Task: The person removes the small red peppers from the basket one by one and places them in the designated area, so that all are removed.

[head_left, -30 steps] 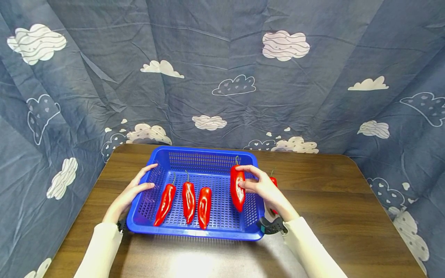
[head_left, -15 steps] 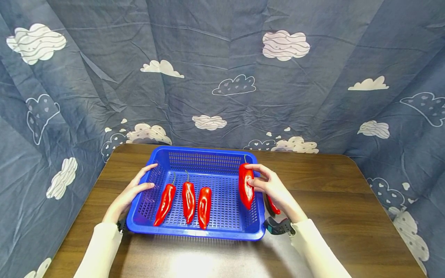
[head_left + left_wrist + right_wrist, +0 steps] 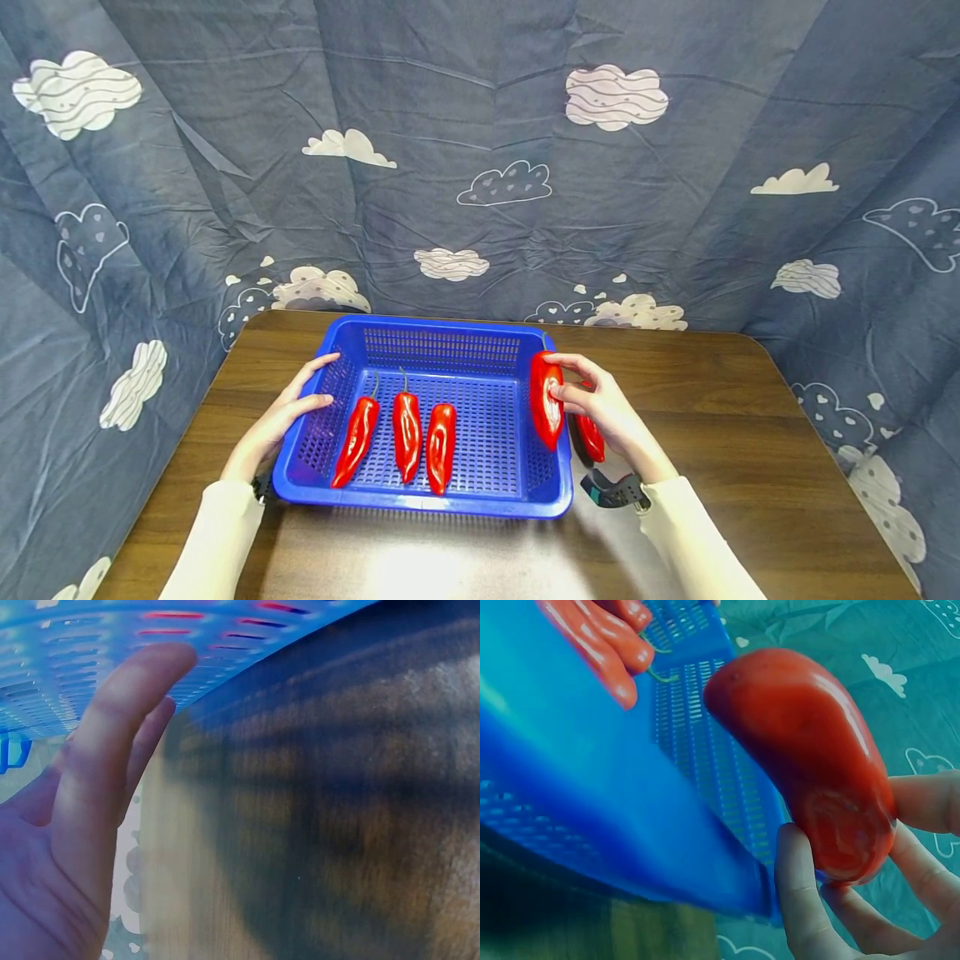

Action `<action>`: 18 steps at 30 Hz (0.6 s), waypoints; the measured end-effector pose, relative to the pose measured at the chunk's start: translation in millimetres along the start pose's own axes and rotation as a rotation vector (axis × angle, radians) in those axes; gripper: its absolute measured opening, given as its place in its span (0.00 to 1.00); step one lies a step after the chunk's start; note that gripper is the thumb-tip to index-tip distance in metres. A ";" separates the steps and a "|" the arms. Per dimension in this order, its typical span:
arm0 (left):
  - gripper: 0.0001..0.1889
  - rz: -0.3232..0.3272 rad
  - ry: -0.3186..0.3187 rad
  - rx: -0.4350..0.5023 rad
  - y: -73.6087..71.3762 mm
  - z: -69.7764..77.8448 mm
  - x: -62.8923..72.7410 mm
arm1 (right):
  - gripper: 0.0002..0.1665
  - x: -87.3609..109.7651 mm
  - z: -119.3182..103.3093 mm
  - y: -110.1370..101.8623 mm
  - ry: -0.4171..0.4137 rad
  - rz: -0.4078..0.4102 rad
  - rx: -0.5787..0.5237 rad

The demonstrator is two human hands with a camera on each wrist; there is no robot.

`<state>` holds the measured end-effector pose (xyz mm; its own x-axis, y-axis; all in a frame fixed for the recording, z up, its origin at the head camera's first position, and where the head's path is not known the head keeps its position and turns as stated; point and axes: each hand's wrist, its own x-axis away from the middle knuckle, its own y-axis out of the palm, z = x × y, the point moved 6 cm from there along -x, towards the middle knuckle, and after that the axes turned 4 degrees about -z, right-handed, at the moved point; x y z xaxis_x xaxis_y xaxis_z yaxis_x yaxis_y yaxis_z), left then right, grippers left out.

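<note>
My right hand (image 3: 606, 408) pinches a shiny red pepper (image 3: 547, 400) between thumb and fingertips, over the right rim of a blue slotted basket (image 3: 420, 503). In the right wrist view, the pepper (image 3: 802, 742) appears close up beside the basket's wall, held near its end. My left hand (image 3: 279, 417) rests at the basket's left side, thumb and fingers fairly straight at the rim. In the left wrist view its thumb (image 3: 112, 727) lies before the slotted wall. Three more red peppers lie on the basket's floor: a left one (image 3: 357, 440), a middle one (image 3: 407, 437) and a right one (image 3: 442, 448).
Another red pepper (image 3: 590, 437) lies on the wooden table (image 3: 697, 433) just right of the basket, partly hidden beneath my right hand. A dark cloth curtain (image 3: 487, 225) printed with clouds hangs behind the table and along both sides.
My right hand has moved right with the pepper, from above the basket's floor to its right rim. More of the pepper on the table shows now. My left hand has stayed put.
</note>
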<state>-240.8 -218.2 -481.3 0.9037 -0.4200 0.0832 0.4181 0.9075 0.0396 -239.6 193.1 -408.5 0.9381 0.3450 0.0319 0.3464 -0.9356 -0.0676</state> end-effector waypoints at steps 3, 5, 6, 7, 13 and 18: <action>0.33 0.004 -0.005 0.002 -0.1 -0.1 0.2 | 0.26 1.3 1.0 -3.7 0.002 0.015 0.006; 0.33 0.007 -0.008 0.003 -0.1 -0.1 0.3 | 0.26 2.3 1.7 -6.1 0.006 0.025 0.010; 0.33 0.008 -0.007 0.001 -0.1 0.1 0.4 | 0.26 2.7 2.0 -7.2 0.008 0.029 0.013; 0.33 0.006 -0.005 0.001 0.0 0.3 0.5 | 0.26 3.3 2.3 -8.3 0.010 0.033 0.018; 0.33 0.001 0.004 0.000 0.4 0.9 0.2 | 0.25 6.6 3.7 -14.4 0.023 0.054 0.037; 0.32 -0.003 0.011 0.003 1.7 2.4 0.4 | 0.25 7.7 5.2 -19.8 0.019 0.074 0.031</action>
<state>-239.9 -216.9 -478.7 0.9032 -0.4231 0.0716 0.4210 0.9060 0.0428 -239.2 214.7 -412.0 0.9608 0.2736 0.0443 0.2768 -0.9556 -0.1012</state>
